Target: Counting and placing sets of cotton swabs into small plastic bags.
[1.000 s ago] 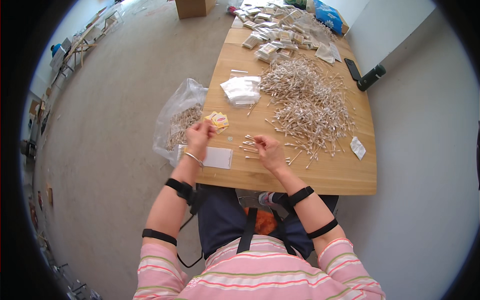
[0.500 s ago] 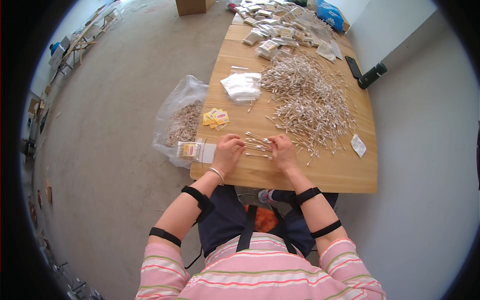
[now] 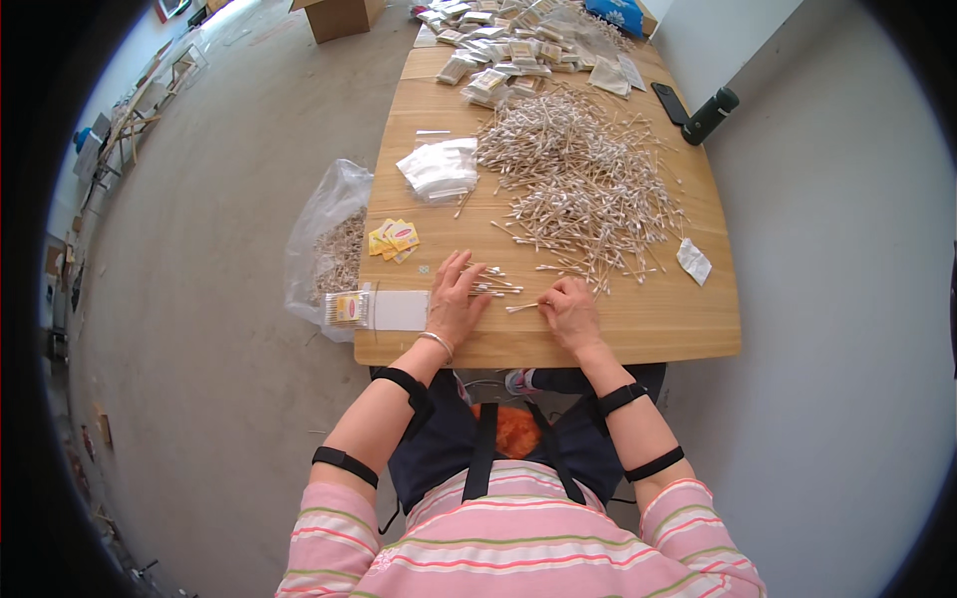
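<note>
My left hand (image 3: 458,299) rests near the front edge of the wooden table, its fingers stretched and apart over a small row of cotton swabs (image 3: 503,289). Some of those swabs disappear beneath the fingers. To its right, my right hand (image 3: 572,315) pinches a single cotton swab (image 3: 522,308), whose white tip points left. A large loose heap of cotton swabs (image 3: 588,179) spreads out beyond both hands. Beside my left wrist lies a white card (image 3: 401,310), and left of that a filled pack of swabs (image 3: 346,307) with a yellow label at the table's edge.
Yellow cards (image 3: 394,237) and flat clear bags (image 3: 441,167) lie along the left side. Several packed bags (image 3: 523,55) are piled at the far end. A phone (image 3: 670,103), a dark bottle (image 3: 711,116) and crumpled paper (image 3: 693,261) line the right. A plastic sack (image 3: 329,234) hangs by the left edge.
My left hand has spread its fingers over the row of swabs. My right hand has drawn away from the row with one swab in its pinch. The whole view has shifted slightly.
</note>
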### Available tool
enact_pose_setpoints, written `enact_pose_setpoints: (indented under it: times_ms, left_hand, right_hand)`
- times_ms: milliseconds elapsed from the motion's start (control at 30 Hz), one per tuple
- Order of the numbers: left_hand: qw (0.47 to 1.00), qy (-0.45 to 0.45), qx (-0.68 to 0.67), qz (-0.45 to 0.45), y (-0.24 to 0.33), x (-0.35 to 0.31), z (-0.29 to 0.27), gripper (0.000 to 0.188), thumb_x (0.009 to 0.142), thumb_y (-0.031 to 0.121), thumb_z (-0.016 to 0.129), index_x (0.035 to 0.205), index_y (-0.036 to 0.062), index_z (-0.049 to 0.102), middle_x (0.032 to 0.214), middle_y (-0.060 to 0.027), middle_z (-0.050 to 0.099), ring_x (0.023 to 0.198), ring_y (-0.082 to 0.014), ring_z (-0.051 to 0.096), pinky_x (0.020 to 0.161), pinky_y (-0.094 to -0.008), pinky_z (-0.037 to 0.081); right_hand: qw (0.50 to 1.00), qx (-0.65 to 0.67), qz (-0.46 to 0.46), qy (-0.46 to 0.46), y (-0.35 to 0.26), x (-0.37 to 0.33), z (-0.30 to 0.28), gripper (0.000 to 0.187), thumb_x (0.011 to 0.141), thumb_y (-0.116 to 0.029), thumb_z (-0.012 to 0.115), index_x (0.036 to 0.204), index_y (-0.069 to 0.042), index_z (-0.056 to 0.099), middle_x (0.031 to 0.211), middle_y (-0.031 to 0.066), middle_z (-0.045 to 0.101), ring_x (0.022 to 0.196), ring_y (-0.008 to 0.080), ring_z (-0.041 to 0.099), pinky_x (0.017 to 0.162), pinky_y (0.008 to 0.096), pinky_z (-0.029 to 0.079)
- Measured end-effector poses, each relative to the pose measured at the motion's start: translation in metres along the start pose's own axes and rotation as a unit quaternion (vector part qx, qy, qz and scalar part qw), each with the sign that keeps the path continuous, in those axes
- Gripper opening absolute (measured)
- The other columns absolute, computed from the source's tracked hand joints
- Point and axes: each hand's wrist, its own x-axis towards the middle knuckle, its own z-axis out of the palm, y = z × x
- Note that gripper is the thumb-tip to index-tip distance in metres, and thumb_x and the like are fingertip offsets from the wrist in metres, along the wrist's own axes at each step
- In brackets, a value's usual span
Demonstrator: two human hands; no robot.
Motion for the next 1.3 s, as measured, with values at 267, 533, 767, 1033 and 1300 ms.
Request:
enact_pose_setpoints:
  times_ms: [267, 533, 767, 1033, 1300]
  left_hand:
    - [0.996, -0.013, -0.086, -0.024, -0.018, 0.005, 0.0, 0.042, 0.074, 0.009, 0.071, 0.113, 0.0038, 0.058, 0.121, -0.0144, 0.057, 0.124, -0.0348, 0.043, 0.108, -0.0431, 0.031]
    - [0.997, -0.018, -0.076, 0.008, -0.011, -0.008, -0.017, 0.061, 0.071, 0.002, 0.07, 0.127, 0.001, 0.046, 0.128, -0.0187, 0.049, 0.127, -0.0358, 0.04, 0.107, -0.0413, 0.033]
    - [0.996, 0.007, -0.09, -0.014, -0.01, -0.008, -0.015, 0.062, 0.071, 0.0, 0.069, 0.128, 0.0022, 0.045, 0.129, -0.0204, 0.049, 0.127, -0.0357, 0.041, 0.106, -0.0396, 0.034]
    - [0.966, 0.048, -0.227, -0.117, -0.019, -0.014, -0.012, 0.052, 0.077, -0.007, 0.053, 0.128, -0.0003, 0.045, 0.129, -0.0195, 0.05, 0.122, -0.0305, 0.049, 0.101, -0.0347, 0.04]
    - [0.902, 0.121, -0.368, -0.19, -0.029, -0.013, -0.001, 0.047, 0.085, -0.01, 0.037, 0.132, -0.0039, 0.04, 0.133, -0.016, 0.046, 0.128, -0.0216, 0.042, 0.109, -0.0312, 0.031]
  right_hand:
    - [0.99, -0.061, -0.128, 0.002, -0.033, 0.007, 0.038, 0.006, 0.075, -0.014, 0.063, 0.079, -0.011, 0.062, 0.086, 0.006, 0.057, 0.088, 0.0248, 0.055, 0.077, 0.0367, 0.047]
    - [0.996, 0.05, -0.014, 0.079, -0.057, 0.029, 0.043, 0.011, 0.075, -0.01, 0.062, 0.086, -0.011, 0.064, 0.089, 0.0061, 0.057, 0.091, 0.0255, 0.054, 0.079, 0.0374, 0.045]
    - [0.991, 0.002, -0.127, 0.042, -0.05, 0.038, 0.052, 0.01, 0.074, -0.009, 0.063, 0.082, -0.013, 0.067, 0.093, 0.003, 0.058, 0.094, 0.0248, 0.052, 0.079, 0.0385, 0.044]
    - [0.992, -0.087, -0.096, 0.004, -0.069, 0.023, 0.054, 0.056, 0.08, -0.027, 0.061, 0.129, -0.004, 0.046, 0.134, 0.0154, 0.04, 0.128, 0.0313, 0.033, 0.105, 0.0428, 0.028]
    - [0.971, -0.159, -0.099, -0.147, -0.08, 0.014, 0.06, 0.084, 0.086, -0.053, 0.05, 0.145, -0.001, 0.02, 0.152, 0.0197, 0.015, 0.142, 0.0337, 0.009, 0.114, 0.0461, 0.009]
